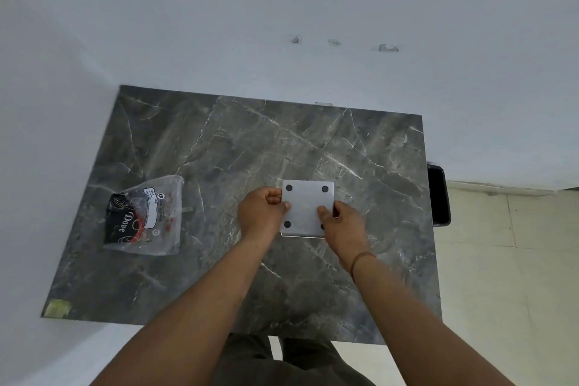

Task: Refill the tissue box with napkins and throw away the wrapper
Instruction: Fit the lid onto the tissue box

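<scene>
A square white tissue box (pixel 307 204) lies bottom-up on the grey marble table (pixel 238 147), its flat base showing black round feet at the corners. My left hand (pixel 261 213) grips its left edge with curled fingers. My right hand (pixel 340 222) holds its right front corner, thumb on the base. A clear plastic napkin wrapper (pixel 147 216) with black and red "Dove" print lies flat at the table's left; it looks emptied. No napkins are visible.
White walls close the table in behind and on the left. A black bin (pixel 438 194) stands on the pale tiled floor just past the table's right edge. A scrap of yellowish tape (pixel 58 308) sits at the front left corner.
</scene>
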